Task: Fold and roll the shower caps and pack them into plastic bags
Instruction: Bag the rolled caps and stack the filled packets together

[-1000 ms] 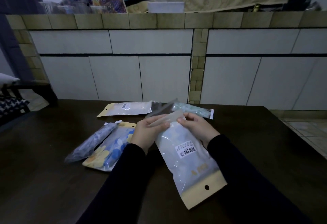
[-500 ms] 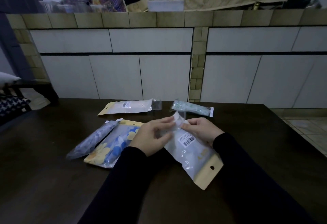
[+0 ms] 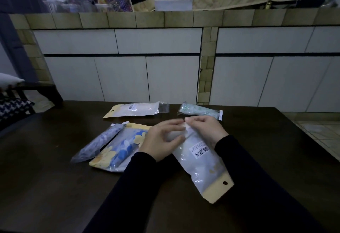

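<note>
A clear plastic bag with a barcode sticker and a yellow header card lies on the dark table, a pale rolled shower cap inside it. My left hand and my right hand both pinch the bag's folded top flap at its far end. To the left lies a packed bag with a blue and yellow flowered cap. Beside that rests a grey-blue rolled cap in plastic.
Farther back on the table lie a white packed bag with a yellow header and a green patterned rolled cap in plastic. A tiled counter wall rises behind the table. A dark bench with cushions stands at the left.
The bag has been lowered onto the table and its open flap folded down. Both hands moved down with it and now press the flap.
</note>
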Demonstrator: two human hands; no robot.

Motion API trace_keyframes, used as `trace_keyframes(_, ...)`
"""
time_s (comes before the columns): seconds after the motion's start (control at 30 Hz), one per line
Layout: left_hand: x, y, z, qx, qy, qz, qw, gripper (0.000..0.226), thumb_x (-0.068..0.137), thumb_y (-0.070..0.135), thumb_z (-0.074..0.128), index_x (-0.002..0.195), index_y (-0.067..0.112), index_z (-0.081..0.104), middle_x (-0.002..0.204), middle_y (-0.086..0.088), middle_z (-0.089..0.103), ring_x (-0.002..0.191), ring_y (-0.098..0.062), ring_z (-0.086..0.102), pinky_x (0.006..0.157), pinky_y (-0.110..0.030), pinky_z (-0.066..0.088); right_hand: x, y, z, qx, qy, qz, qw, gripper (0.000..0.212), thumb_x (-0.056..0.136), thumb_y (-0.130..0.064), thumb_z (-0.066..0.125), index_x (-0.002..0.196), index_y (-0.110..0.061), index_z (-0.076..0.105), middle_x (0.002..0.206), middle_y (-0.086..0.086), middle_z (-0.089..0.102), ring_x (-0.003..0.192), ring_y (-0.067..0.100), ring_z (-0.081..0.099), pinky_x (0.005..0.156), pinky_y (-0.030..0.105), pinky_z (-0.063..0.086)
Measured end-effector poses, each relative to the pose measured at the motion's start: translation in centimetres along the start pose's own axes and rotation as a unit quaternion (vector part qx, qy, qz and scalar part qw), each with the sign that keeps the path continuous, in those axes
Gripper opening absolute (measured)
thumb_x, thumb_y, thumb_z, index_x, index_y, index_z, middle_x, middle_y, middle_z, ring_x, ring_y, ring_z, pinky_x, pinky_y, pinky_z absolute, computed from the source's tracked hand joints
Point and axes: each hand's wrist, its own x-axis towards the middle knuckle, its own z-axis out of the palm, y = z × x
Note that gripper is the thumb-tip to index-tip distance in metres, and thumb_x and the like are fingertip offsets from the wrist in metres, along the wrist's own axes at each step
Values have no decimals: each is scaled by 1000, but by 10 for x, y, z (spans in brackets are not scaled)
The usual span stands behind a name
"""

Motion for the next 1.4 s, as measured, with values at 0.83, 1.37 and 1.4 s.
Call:
trace_keyframes(0.83,1,4,-9,-369,99,-263,886,52,57,6,86,101,-10,64,102,-30,68,99,-51,62,90,-66,46,-8,-12,-11,42,-97,41,994,24,89,-14,63,110,-3,66,106,14,71,92,24,69,80,32,57)
trace_keyframes(1.37,-24,0,-75,443,-82,-226,864,37,97,40,45,131,29,53,139,2,50,127,-23,42,101,-42,35,-18,-21,0,47,-126,-18,991,20,88,-2,60,108,-4,62,102,14,70,84,21,69,75,31,59)
trace_keyframes(1.4,-27,-1,-75,431,-87,-236,866,34,96,37,46,127,27,55,135,0,53,125,-23,44,102,-42,36,-20,-26,3,44,-118,-37,991,19,88,-1,61,107,-5,62,101,14,70,83,22,69,75,30,59)
